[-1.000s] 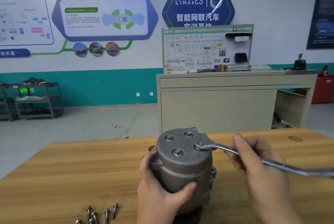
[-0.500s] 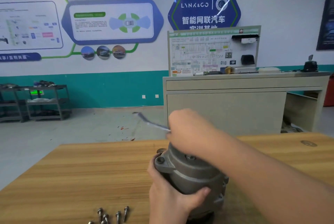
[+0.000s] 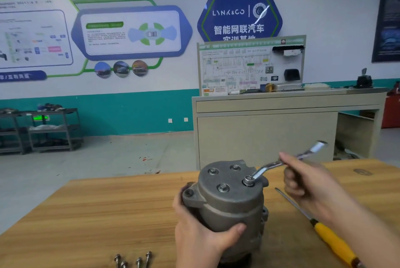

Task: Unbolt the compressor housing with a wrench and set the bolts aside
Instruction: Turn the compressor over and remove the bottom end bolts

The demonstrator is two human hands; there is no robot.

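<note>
A grey metal compressor housing [image 3: 229, 205] stands upright on the wooden table [image 3: 97, 213]. My left hand [image 3: 199, 237] wraps around its lower front. My right hand [image 3: 303, 183] holds a silver ring wrench [image 3: 281, 162], whose ring sits on the bolt [image 3: 249, 180] at the right of the housing top. The handle points up and to the right. Three other bolts [image 3: 223, 187] sit in the top face. Several loose bolts [image 3: 134, 260] lie at the table's near edge, left of my left hand.
A yellow-handled screwdriver [image 3: 324, 231] lies on the table under my right forearm. Behind the table stands a beige training bench [image 3: 281, 129] with a wiring board. Metal shelf carts [image 3: 43, 129] line the far left wall.
My right hand swung the wrench far left across the housing top, then back to the right. The ring sits on the same right-hand bolt, handle now angled up and to the right.
</note>
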